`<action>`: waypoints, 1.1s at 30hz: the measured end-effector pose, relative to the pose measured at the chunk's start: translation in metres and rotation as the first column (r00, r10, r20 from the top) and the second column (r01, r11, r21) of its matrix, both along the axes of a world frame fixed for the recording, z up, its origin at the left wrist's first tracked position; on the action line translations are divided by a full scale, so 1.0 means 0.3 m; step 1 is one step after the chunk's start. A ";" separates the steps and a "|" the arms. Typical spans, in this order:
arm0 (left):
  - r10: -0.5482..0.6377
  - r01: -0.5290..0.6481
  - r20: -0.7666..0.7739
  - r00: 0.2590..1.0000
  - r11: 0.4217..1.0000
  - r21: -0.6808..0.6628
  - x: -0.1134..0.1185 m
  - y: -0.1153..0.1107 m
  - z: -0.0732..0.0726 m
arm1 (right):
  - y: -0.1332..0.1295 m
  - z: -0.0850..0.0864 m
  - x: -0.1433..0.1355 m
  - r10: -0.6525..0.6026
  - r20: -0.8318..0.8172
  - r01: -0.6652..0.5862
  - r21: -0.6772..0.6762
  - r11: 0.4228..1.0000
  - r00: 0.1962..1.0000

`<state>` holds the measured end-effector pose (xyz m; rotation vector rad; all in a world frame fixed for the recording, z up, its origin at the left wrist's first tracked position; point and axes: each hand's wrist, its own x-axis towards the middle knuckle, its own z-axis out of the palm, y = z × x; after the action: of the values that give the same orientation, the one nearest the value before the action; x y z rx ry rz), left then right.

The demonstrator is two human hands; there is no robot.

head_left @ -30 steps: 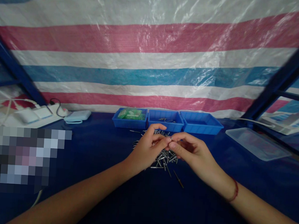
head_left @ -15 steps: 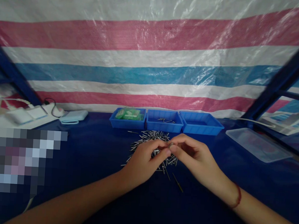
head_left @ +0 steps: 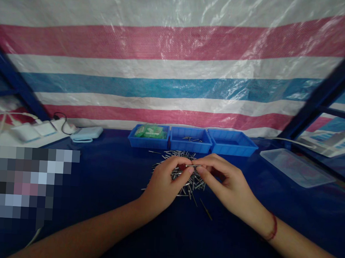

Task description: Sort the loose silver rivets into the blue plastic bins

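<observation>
A slim metal pin that looks like a pop rivet (head_left: pixel 194 165) lies level between my two hands, above a loose pile of similar rivets (head_left: pixel 197 182). My left hand (head_left: pixel 165 181) pinches its left end between thumb and forefinger. At the other end, the thumb and fingertips of my right hand (head_left: pixel 226 177) are closed on it. Part of the pile is hidden behind my hands. One darker rivet (head_left: pixel 205 209) lies apart on the blue table (head_left: pixel 166 237), nearer to me.
Three blue bins stand behind the pile: the left bin (head_left: pixel 148 143) holds green packets (head_left: pixel 151 131), the middle bin (head_left: pixel 190 146) a few rivets, the right bin (head_left: pixel 232 150) nothing visible. A clear plastic lid (head_left: pixel 295 167) lies right; a power strip (head_left: pixel 43 131) and light-blue case (head_left: pixel 87 134) sit left.
The fingertips have parted slightly, and the rivet between them now shows lengthwise. Both hands remain in nearly the same place over the pile.
</observation>
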<state>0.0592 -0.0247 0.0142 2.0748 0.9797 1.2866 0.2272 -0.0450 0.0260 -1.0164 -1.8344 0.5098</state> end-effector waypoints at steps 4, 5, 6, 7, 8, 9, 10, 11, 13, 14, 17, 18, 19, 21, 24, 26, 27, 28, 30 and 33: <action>0.034 -0.035 0.026 0.999 0.999 0.037 -0.001 -0.003 -0.002 | 0.002 -0.012 -0.006 -0.007 0.012 0.007 -0.020 1.000 1.000; 0.033 -0.034 0.029 0.999 0.999 0.031 -0.001 -0.003 -0.002 | 0.001 -0.014 -0.008 0.008 0.034 -0.007 -0.028 1.000 0.999; 0.032 -0.032 0.035 0.999 0.999 0.018 -0.001 -0.002 -0.003 | 0.002 -0.015 -0.009 0.018 0.061 -0.016 -0.030 0.999 0.998; 0.036 -0.036 0.046 0.998 0.999 0.003 -0.001 0.001 -0.004 | 0.005 -0.014 -0.009 0.014 0.090 -0.012 -0.020 1.000 0.996; 0.047 -0.046 0.060 0.997 0.999 -0.012 -0.002 0.006 -0.005 | 0.012 -0.010 -0.008 -0.013 0.114 0.012 0.008 1.000 0.993; 0.065 -0.063 0.073 0.995 0.998 -0.025 -0.004 0.011 -0.007 | 0.025 -0.003 -0.004 -0.071 0.129 0.064 0.054 0.996 0.989; 0.085 -0.083 0.079 0.993 0.996 -0.039 -0.006 0.018 -0.009 | 0.044 0.007 0.003 -0.155 0.137 0.140 0.113 0.984 0.978; 0.104 -0.100 0.080 0.991 0.994 -0.048 -0.009 0.025 -0.011 | 0.070 0.018 0.012 -0.251 0.144 0.224 0.178 0.958 0.957; 0.116 -0.113 0.071 0.991 0.993 -0.042 -0.016 0.039 -0.014 | 0.137 0.040 0.036 -0.440 0.188 0.378 0.292 0.879 0.878; 0.104 -0.103 0.057 0.993 0.994 -0.026 -0.019 0.044 -0.016 | 0.172 0.049 0.049 -0.501 0.255 0.411 0.333 0.849 0.827; 0.007 -0.003 -0.049 0.999 0.996 0.087 -0.026 0.050 -0.017 | 0.247 0.056 0.081 -0.550 0.375 0.437 0.347 0.830 0.747; -0.034 0.051 -0.123 0.992 0.990 0.135 -0.026 0.050 -0.017 | 0.252 0.051 0.087 -0.548 0.382 0.438 0.341 0.832 0.744; -0.067 0.107 -0.211 0.975 0.977 0.183 -0.025 0.047 -0.015 | 0.246 0.043 0.090 -0.542 0.378 0.436 0.333 0.836 0.751; -0.094 0.207 -0.393 0.915 0.944 0.257 -0.020 0.041 -0.014 | 0.207 0.023 0.090 -0.509 0.376 0.418 0.299 0.858 0.774; -0.059 0.263 -0.562 0.825 0.920 0.290 -0.005 0.028 -0.015 | 0.122 -0.008 0.085 -0.433 0.362 0.390 0.188 0.901 0.825; -0.028 0.243 -0.606 0.795 0.930 0.276 0.006 0.020 -0.019 | 0.081 -0.025 0.085 -0.387 0.336 0.375 0.101 0.921 0.859; -0.012 0.225 -0.614 0.789 0.936 0.271 0.011 0.017 -0.020 | 0.069 -0.032 0.086 -0.365 0.317 0.365 0.061 0.929 0.875; 0.002 0.208 -0.620 0.784 0.941 0.266 0.014 0.014 -0.022 | 0.062 -0.037 0.086 -0.346 0.296 0.354 0.028 0.935 0.890; 0.023 0.185 -0.630 0.776 0.947 0.263 0.019 0.008 -0.023 | 0.057 -0.043 0.087 -0.325 0.265 0.340 -0.014 0.940 0.908; 0.046 0.169 -0.652 0.757 0.950 0.263 0.024 0.003 -0.022 | 0.052 -0.043 0.081 -0.306 0.247 0.322 -0.027 0.946 0.920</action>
<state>0.0663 -0.0238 0.0078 2.8812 1.0084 0.6888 0.2515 -0.0295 0.0131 -1.4410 -1.8217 0.2618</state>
